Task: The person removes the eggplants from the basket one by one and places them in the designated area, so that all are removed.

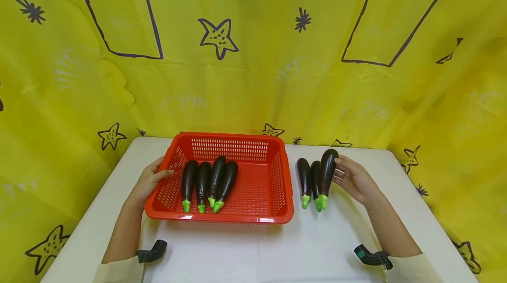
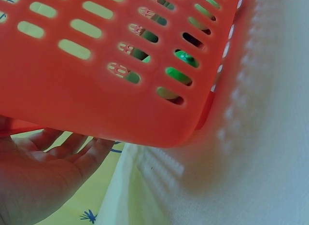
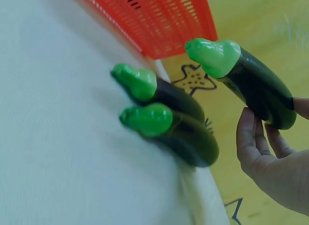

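My left hand [image 1: 149, 180] grips the left rim of a red plastic basket [image 1: 253, 218], thumb over the edge and fingers outside it. In the left wrist view the fingers [image 2: 72, 147] show under the basket's rim beside its slotted wall [image 2: 96, 99]. Several dark eggplants [image 1: 203, 182] with green stem ends lie in the basket's left half. To the right of the basket, my right hand [image 1: 356, 180] pinches an eggplant [image 3: 263, 87] near its rounded end, raised off the table. Two more eggplants [image 3: 181, 100] lie side by side on the table just left of it.
A white table [image 1: 253, 252] carries everything. Behind and at both sides hangs a yellow cloth [image 1: 253, 89] with drawn stars and frames. A dark wrist strap mount [image 1: 152, 252] sits on the left wrist and another mount [image 1: 373, 257] on the right.
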Motion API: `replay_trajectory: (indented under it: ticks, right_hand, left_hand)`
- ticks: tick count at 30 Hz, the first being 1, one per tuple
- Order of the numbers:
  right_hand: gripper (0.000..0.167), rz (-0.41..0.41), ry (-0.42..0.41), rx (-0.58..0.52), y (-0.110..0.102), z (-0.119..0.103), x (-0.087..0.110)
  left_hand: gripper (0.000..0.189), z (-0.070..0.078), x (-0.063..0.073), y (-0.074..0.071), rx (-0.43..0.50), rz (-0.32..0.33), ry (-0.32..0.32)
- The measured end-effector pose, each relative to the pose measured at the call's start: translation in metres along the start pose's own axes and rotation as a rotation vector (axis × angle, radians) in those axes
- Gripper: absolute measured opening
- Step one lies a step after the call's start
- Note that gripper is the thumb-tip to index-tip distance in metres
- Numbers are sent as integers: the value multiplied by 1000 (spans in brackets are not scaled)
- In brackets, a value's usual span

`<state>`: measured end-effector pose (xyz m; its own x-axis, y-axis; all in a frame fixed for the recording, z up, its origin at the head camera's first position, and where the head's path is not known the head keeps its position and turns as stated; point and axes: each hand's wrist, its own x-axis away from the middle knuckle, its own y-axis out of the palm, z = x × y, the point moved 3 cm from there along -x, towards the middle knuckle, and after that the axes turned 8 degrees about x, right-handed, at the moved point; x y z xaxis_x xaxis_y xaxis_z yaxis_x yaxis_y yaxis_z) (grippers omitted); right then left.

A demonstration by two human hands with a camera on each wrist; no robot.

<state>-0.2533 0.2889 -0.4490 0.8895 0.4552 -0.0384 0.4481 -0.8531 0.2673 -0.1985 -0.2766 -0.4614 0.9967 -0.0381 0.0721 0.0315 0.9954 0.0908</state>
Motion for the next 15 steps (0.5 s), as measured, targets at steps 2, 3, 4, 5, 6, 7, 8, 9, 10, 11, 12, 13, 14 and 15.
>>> replay_trajectory:
  ticks: [2,3,4,5,6,7,8,9,10,11,12,13,14,15]
  right_hand:
    - [37,22,2,1,-4,2,4]
    - [36,35,2,3,-6,3,6]
    - [35,49,2,6,-8,4,7]
    - [34,61,2,7,-9,5,8]
    - [34,73,2,6,-11,6,9]
    - [33,86,1,6,-12,6,10]
    - [32,101,-2,8,-13,6,11]
    - [32,118,-5,14,-15,6,12]
    - [32,135,-8,14,-16,6,13]
    - [32,150,-10,16,-18,5,14]
    - [32,163,-12,18,-19,5,15]
    - [32,175,-11,21,-21,5,16]
    - [32,187,-9,24,-23,4,18]
    - [32,193,-4,27,-25,4,19]
  left_hand:
    - [62,-1,0,-1,-6,3,-6]
    - [62,-1,1,-1,-9,4,-8]
    - [62,0,2,-2,-10,4,-10]
    - [63,1,2,-2,-12,6,-10]
    - [63,1,3,-3,-12,4,-8]
    - [62,2,3,-4,-13,8,-6]
    - [62,3,3,-4,-14,7,-4]
    - [62,3,3,-4,-10,4,-3]
    - [63,4,2,-4,-8,0,-3]
    - [63,4,2,-4,-5,-3,-3]
    - [63,3,1,-3,-6,-5,-5]
    - [63,2,0,-3,-1,-1,-10]
    - [64,2,-1,-2,-1,-3,-14]
    - [64,1,-2,-2,1,1,-16]
